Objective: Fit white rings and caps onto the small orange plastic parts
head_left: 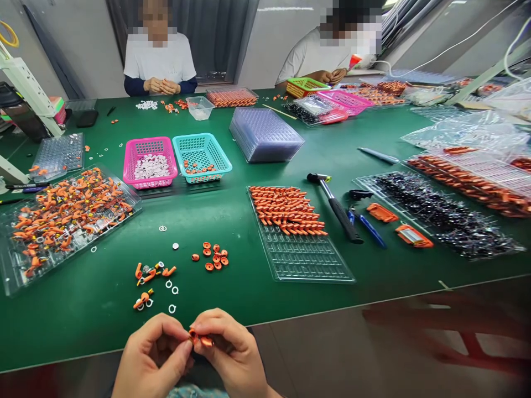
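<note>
My left hand (155,354) and my right hand (232,354) meet just off the table's front edge, fingers pinched together. Between them is a small orange plastic part (206,341), mostly covered by my right fingers; my left thumb and forefinger grip its near end. Beyond my hands lie several round orange caps (216,258). Left of those are curved orange pieces (145,297) with yellow bits, among white rings (172,308). A small white disc (176,246) rests farther back.
A clear tray (307,260) partly filled with orange parts stands right of centre, beside a hammer (338,213). At left is a tray heaped with orange pieces (70,204). Behind are a pink basket (131,146), a blue basket (226,160) and stacked clear trays (265,132). Two people sit opposite.
</note>
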A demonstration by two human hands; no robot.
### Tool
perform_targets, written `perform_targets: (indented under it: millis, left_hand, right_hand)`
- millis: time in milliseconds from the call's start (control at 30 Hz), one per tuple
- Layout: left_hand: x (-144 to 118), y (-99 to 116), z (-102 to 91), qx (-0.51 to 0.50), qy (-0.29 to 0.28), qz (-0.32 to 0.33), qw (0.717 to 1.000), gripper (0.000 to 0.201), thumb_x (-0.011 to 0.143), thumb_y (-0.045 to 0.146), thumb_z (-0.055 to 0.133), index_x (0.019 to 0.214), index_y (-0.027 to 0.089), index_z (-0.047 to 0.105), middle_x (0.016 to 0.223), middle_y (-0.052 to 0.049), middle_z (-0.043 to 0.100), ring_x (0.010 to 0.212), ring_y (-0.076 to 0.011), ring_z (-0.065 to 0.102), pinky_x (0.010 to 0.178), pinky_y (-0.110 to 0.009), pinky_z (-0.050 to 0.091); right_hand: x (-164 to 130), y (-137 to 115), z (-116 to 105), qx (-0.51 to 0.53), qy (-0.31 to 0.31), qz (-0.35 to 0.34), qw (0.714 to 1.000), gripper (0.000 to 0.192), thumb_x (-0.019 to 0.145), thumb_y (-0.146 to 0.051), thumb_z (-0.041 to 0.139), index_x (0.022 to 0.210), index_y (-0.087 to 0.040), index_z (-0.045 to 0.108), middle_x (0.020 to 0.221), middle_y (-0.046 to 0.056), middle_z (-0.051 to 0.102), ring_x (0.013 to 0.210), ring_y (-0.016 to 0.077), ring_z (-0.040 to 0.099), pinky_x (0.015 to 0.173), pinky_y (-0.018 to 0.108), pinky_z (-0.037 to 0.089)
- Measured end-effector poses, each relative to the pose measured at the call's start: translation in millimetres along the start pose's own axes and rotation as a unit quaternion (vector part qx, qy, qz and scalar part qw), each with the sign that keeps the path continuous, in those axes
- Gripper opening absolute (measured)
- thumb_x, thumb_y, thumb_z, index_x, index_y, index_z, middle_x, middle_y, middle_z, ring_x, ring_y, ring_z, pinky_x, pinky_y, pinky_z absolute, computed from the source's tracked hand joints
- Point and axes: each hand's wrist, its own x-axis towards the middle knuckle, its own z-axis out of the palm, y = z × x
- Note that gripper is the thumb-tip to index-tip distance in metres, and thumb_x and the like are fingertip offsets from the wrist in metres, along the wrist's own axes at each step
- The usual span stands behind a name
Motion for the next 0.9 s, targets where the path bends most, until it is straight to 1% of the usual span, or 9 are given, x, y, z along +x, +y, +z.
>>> perform_targets:
  millis: [133, 300, 400, 467, 600, 667, 767, 833, 900]
  left_hand:
    - [1.3, 0.6, -4.4, 0.083, -0.019, 0.058, 0.995, 0.014, 0.073, 0.028, 0.077, 0.067, 0.018, 0.07, 0.063, 0.0, 0.062, 0.055, -0.0115, 0.056, 0.051, -0.018, 0.046]
    - [3.1, 5.1, -6.0, 0.135, -0.032, 0.069, 0.988, 0.009, 0.073, 0.023, 0.074, 0.066, 0.019, 0.071, 0.064, -0.001, 0.065, 0.058, -0.0139, 0.06, 0.054, -0.018, 0.047]
    - [3.5, 7.3, -5.6, 0.141, -0.039, 0.051, 0.988, 0.008, 0.072, 0.022, 0.074, 0.065, 0.019, 0.071, 0.064, -0.001, 0.065, 0.059, -0.0139, 0.061, 0.056, -0.018, 0.047]
    - [4.2, 7.0, -6.1, 0.124, -0.051, 0.021, 0.991, 0.01, 0.072, 0.025, 0.075, 0.067, 0.018, 0.07, 0.064, -0.001, 0.065, 0.06, -0.0139, 0.061, 0.057, -0.019, 0.046]
    - [7.2, 2.2, -9.9, 0.05, -0.071, -0.043, 0.995, 0.026, 0.07, 0.038, 0.081, 0.073, 0.017, 0.066, 0.06, 0.002, 0.061, 0.055, -0.0112, 0.053, 0.052, -0.018, 0.04]
    - [9.1, -1.3, -12.6, 0.041, -0.076, -0.038, 0.996, 0.031, 0.069, 0.042, 0.082, 0.073, 0.017, 0.066, 0.062, 0.001, 0.061, 0.057, -0.0114, 0.053, 0.053, -0.018, 0.04]
    - [11.6, -6.5, -16.5, 0.057, -0.098, -0.027, 0.993, 0.032, 0.072, 0.046, 0.08, 0.077, 0.017, 0.068, 0.065, 0.0, 0.063, 0.059, -0.0121, 0.054, 0.054, -0.019, 0.041]
    - [12.7, -8.9, -17.9, 0.052, -0.115, -0.049, 0.991, 0.033, 0.072, 0.046, 0.08, 0.083, 0.017, 0.069, 0.066, -0.001, 0.066, 0.059, -0.0124, 0.056, 0.054, -0.019, 0.042]
    - [13.2, -9.4, -17.8, 0.031, -0.124, -0.079, 0.989, 0.034, 0.07, 0.044, 0.082, 0.084, 0.017, 0.069, 0.07, -0.003, 0.069, 0.063, -0.0139, 0.062, 0.057, -0.02, 0.046]
  right_hand:
    - [1.6, -2.3, 0.0, 0.032, -0.012, 0.009, 0.999, 0.01, 0.086, -0.029, 0.073, 0.096, -0.03, 0.078, 0.085, 0.003, 0.071, 0.067, 0.0116, 0.065, 0.062, 0.021, 0.056]
    - [1.8, -3.5, -0.7, 0.034, -0.013, 0.008, 0.999, 0.011, 0.083, -0.026, 0.077, 0.093, -0.03, 0.078, 0.083, 0.003, 0.073, 0.069, 0.0131, 0.067, 0.063, 0.022, 0.056]
    - [1.8, -3.4, -2.1, 0.019, -0.012, 0.0, 1.0, 0.011, 0.08, -0.026, 0.079, 0.09, -0.029, 0.078, 0.08, 0.003, 0.073, 0.071, 0.0148, 0.068, 0.063, 0.022, 0.055]
    - [2.6, -4.3, -2.8, 0.012, -0.02, -0.008, 1.0, 0.011, 0.08, -0.026, 0.079, 0.09, -0.029, 0.078, 0.079, 0.004, 0.074, 0.07, 0.015, 0.068, 0.062, 0.023, 0.055]
    - [6.3, -8.7, -3.0, 0.0, -0.029, -0.023, 0.999, 0.007, 0.082, -0.027, 0.078, 0.089, -0.027, 0.078, 0.078, 0.005, 0.075, 0.068, 0.0156, 0.069, 0.064, 0.026, 0.057]
    - [8.3, -11.0, -2.9, -0.01, -0.029, -0.026, 0.999, 0.007, 0.082, -0.029, 0.077, 0.087, -0.025, 0.078, 0.077, 0.005, 0.075, 0.066, 0.0162, 0.069, 0.062, 0.026, 0.058]
    - [9.8, -13.1, -3.5, -0.026, -0.039, -0.029, 0.999, 0.008, 0.082, -0.031, 0.076, 0.085, -0.024, 0.078, 0.073, 0.006, 0.075, 0.064, 0.0164, 0.07, 0.059, 0.026, 0.058]
    - [9.7, -13.5, -4.5, -0.034, -0.045, -0.031, 0.998, 0.007, 0.083, -0.03, 0.076, 0.086, -0.025, 0.078, 0.074, 0.006, 0.075, 0.063, 0.0163, 0.07, 0.059, 0.026, 0.058]
    - [9.0, -13.7, -5.9, -0.043, -0.051, -0.036, 0.997, 0.005, 0.084, -0.028, 0.075, 0.086, -0.025, 0.078, 0.077, 0.006, 0.076, 0.064, 0.0165, 0.07, 0.06, 0.026, 0.058]
